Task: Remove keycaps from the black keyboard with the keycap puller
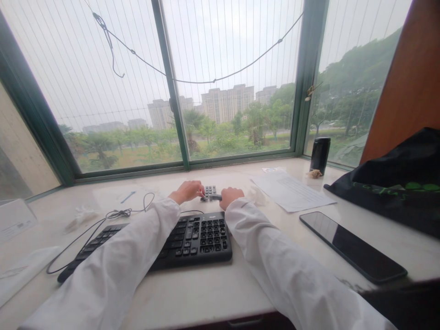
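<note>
Beyond the keyboard, my left hand (pixel 188 191) has its fingers drawn together at the left edge of a group of loose keycaps (pixel 210 189). What its fingertips hold, if anything, is too small to make out. My right hand (pixel 231 197) is closed on a small dark grey bar-shaped piece (pixel 216 197), which points left over the near side of the keycaps. Under my forearms lies a black keyboard (pixel 206 260). Its number pad shows bare sockets without caps, and my left sleeve covers much of its middle.
A phone (pixel 350 245) and a printed sheet (pixel 292 189) lie to the right. Farther off stand a black can (pixel 320 155) and a black bag (pixel 395 183). Crumpled tissue (pixel 257 196) sits by my right hand. A coiled cable (pixel 118 213) and a blue stick (pixel 128 197) lie left.
</note>
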The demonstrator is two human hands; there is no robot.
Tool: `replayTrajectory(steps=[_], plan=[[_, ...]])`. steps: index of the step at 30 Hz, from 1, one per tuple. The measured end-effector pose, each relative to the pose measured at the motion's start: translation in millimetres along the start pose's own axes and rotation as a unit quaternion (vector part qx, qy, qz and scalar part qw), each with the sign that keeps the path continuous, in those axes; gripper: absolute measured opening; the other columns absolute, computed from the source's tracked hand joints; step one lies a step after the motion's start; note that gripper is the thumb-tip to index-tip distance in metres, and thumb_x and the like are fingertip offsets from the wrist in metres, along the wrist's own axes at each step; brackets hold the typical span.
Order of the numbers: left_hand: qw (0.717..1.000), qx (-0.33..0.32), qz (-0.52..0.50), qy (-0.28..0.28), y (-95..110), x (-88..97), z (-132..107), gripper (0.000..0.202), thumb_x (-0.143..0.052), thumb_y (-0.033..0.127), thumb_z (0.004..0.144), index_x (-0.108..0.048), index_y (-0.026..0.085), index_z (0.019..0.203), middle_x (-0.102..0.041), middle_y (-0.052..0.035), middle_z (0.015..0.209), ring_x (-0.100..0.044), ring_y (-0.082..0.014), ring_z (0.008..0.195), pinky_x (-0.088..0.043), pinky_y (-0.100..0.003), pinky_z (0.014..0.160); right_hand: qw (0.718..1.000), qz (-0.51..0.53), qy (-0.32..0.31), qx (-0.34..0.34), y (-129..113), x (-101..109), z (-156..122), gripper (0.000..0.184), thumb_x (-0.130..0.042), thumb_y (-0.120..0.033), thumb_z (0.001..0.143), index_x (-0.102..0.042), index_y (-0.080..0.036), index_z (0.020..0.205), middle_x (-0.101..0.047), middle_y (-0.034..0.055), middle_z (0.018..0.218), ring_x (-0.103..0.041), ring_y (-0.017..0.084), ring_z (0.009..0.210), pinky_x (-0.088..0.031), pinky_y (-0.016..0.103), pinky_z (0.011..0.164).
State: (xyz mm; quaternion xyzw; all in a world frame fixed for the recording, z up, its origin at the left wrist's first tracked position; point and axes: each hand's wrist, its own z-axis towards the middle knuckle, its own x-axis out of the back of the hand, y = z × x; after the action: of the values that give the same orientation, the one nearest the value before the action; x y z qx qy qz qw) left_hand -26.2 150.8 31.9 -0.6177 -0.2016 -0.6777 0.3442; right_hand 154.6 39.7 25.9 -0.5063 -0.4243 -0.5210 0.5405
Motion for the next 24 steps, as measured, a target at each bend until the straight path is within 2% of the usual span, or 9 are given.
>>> replayTrajectory(steps=[9, 15, 20, 24], plan=[[1.0, 0.001, 0.0, 0.01, 2, 0.7, -1, 0.015, -0.063, 0.04, 0.082, -0.074, 0.032, 0.087, -0.066, 0.0007, 0.099, -0.062, -0.0164, 0.083, -0.043, -0.025, 0.072, 1.0, -0.016, 0.014, 0.02, 2, -5, 5, 0.031, -0.06, -0.027, 0.078, -0.07, -0.017, 0.106, -0.069, 0.0167, 0.103, -0.065, 0.026, 0.097, -0.047, 0.033, 0.078], [0.999, 0.006, -0.003, 0.032, 4, 13.5, -8, 0.015, -0.061, 0.039, 0.084, -0.073, 0.03, 0.088, -0.067, 0.0013, 0.102, -0.062, -0.017, 0.083, -0.043, -0.026, 0.072, 0.999, -0.015, 0.019, 0.022, 4, -5, 5, 0.029, -0.059, -0.025, 0.077, -0.07, -0.017, 0.102, -0.07, 0.0158, 0.097, -0.066, 0.027, 0.093, -0.047, 0.033, 0.073], [0.998, -0.002, -0.013, 0.056, 12, 33.4, -30, 0.02, -0.056, 0.042, 0.087, -0.072, 0.031, 0.091, -0.068, 0.0021, 0.1, -0.062, -0.0158, 0.081, -0.042, -0.026, 0.07, 0.999, -0.009, 0.039, 0.011, 2, 0, 4, 0.027, -0.055, -0.027, 0.08, -0.07, -0.017, 0.1, -0.069, 0.0152, 0.097, -0.066, 0.027, 0.09, -0.047, 0.033, 0.071], [0.996, -0.032, -0.045, 0.075, 28, 48.9, -62, 0.025, -0.054, 0.047, 0.089, -0.072, 0.031, 0.091, -0.07, 0.0023, 0.092, -0.062, -0.0153, 0.079, -0.041, -0.024, 0.066, 0.997, 0.008, 0.075, 0.0, -3, 5, 1, 0.027, -0.052, -0.031, 0.084, -0.07, -0.017, 0.098, -0.069, 0.0147, 0.094, -0.066, 0.026, 0.088, -0.046, 0.033, 0.071]])
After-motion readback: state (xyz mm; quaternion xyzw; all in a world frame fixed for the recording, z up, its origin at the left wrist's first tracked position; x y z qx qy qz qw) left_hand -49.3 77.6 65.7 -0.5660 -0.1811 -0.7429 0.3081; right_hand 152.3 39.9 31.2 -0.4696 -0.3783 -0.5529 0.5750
